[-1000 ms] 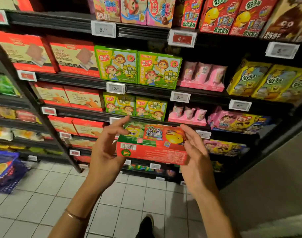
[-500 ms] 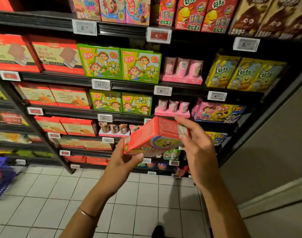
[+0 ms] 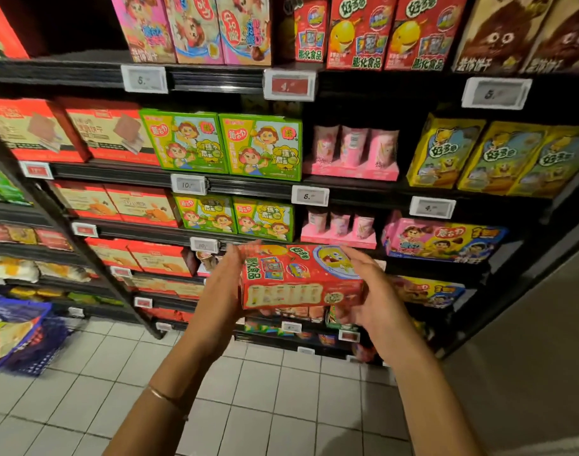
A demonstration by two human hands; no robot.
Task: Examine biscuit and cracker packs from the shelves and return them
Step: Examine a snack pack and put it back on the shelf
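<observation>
**Red box held level between two hands at the snack shelves**

We start at the right hand (image 3: 377, 297): its fingers curl over the top right corner of the red cardboard snack box (image 3: 301, 281), gripping that end. On the other side our left hand (image 3: 222, 291) lies against the box's left end. Its fingertips are blurred, so we cannot tell whether they wrap round the edge or only press on it.

The box lies lengthwise between the two hands, in mid-air in front of the lower shelves. Its printed face with a yellow cartoon figure is tilted up toward us. A thin gold bracelet (image 3: 164, 396) sits on the left forearm.

Behind the box runs the black metal shelving (image 3: 235, 189), with white price tags (image 3: 309, 195) clipped along its edges. Two green cartoon-printed boxes (image 3: 262, 146) stand side by side above it, with pink cup packs (image 3: 354, 153) just to their right and yellow cartons (image 3: 446, 153) further right. On the top shelf stand matching red boxes (image 3: 360, 31). Down at far left is a blue mesh basket (image 3: 38, 353) holding packets, on the pale tiled floor (image 3: 281, 406).
</observation>
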